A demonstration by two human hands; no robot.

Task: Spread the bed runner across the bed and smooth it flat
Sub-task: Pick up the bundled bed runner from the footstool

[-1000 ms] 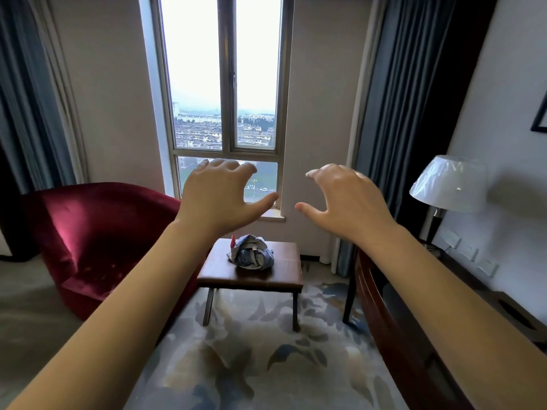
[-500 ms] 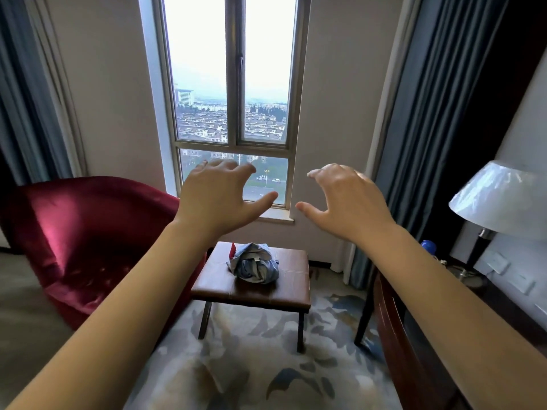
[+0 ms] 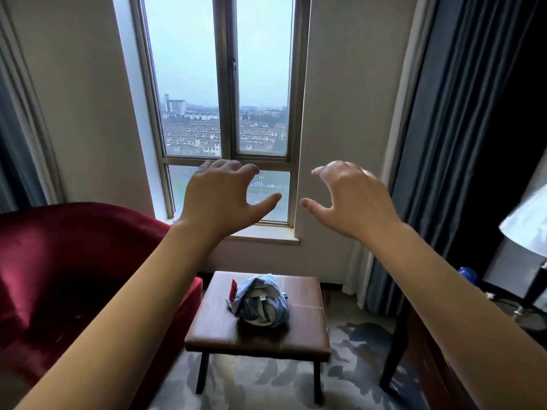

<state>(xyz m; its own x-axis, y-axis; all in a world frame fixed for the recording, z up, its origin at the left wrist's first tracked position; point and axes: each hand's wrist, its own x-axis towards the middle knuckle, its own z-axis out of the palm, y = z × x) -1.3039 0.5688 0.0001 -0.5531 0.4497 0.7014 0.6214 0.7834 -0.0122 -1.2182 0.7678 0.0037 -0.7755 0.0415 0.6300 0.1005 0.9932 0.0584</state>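
Observation:
A crumpled bundle of blue, grey and white cloth (image 3: 260,303) with a red corner lies on a small brown stool (image 3: 299,335) below the window. Both my arms stretch forward at chest height, well above the stool. My left hand (image 3: 219,196) and my right hand (image 3: 352,199) hover side by side in the air, fingers loosely curved, thumbs pointing toward each other, holding nothing. No bed is in view.
A red velvet armchair (image 3: 68,276) fills the left. A dark wooden desk (image 3: 429,365) with a white-shaded lamp (image 3: 529,229) and a blue bottle cap (image 3: 467,273) stands at the right. Dark curtains (image 3: 450,143) flank a tall window (image 3: 228,113). A patterned carpet (image 3: 266,386) covers the floor.
The view has moved closer to the window and stool and tilted up. My hands keep the same raised, loosely curved pose, holding nothing.

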